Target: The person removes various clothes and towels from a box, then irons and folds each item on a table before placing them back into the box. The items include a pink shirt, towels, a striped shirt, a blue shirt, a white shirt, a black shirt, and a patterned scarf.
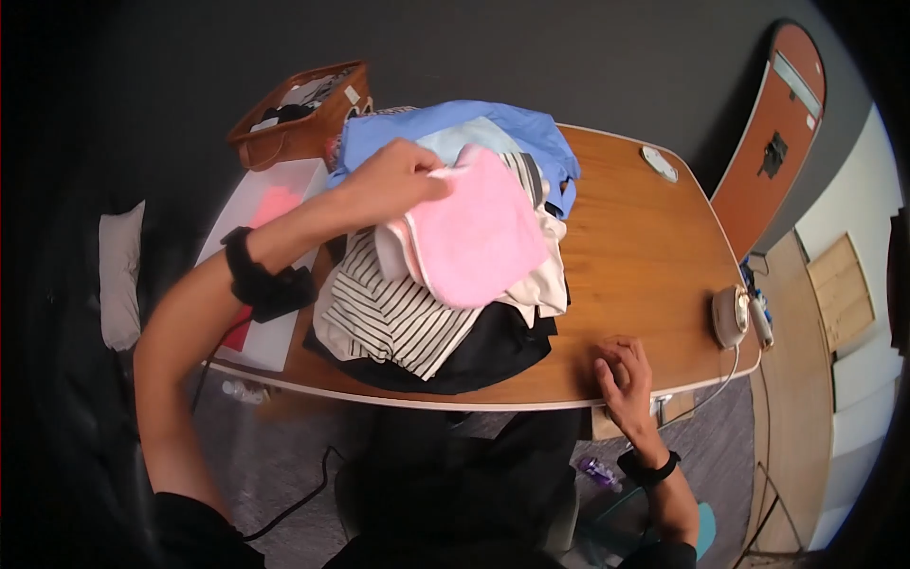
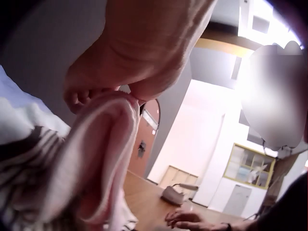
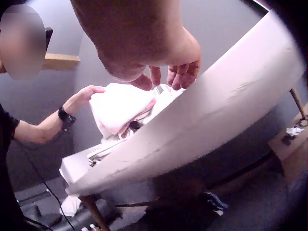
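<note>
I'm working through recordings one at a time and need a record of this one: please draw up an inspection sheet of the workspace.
Surface: wooden table, light-edged.
Job's things: pink cloth held over a mixed pile of clothes.
Clutter: white box, brown basket, iron-like appliance, small white object.
Hands: left hand pinches the cloth; right hand, loosely curled near the table's edge, holds nothing.
Cables: white cord from the appliance; black cord below the table.
Surroundings: dark wall, reddish-brown board.
</note>
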`<act>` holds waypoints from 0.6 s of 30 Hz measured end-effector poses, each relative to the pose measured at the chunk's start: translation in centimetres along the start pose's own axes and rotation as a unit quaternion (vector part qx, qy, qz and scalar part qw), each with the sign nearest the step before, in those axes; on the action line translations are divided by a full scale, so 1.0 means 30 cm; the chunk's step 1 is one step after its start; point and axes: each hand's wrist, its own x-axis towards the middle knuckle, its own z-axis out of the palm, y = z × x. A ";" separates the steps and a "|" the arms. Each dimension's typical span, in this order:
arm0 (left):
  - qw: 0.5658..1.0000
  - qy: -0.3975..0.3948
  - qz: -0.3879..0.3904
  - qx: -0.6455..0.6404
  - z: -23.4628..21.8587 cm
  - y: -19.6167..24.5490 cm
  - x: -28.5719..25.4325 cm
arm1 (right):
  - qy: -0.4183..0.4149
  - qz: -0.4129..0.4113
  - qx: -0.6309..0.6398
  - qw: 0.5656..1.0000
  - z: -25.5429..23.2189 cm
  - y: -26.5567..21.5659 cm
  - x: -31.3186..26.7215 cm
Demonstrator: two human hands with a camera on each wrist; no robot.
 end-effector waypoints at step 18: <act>0.954 -0.204 0.137 -0.174 0.529 0.421 0.313 | 0.154 0.144 0.004 0.978 -0.287 0.135 0.068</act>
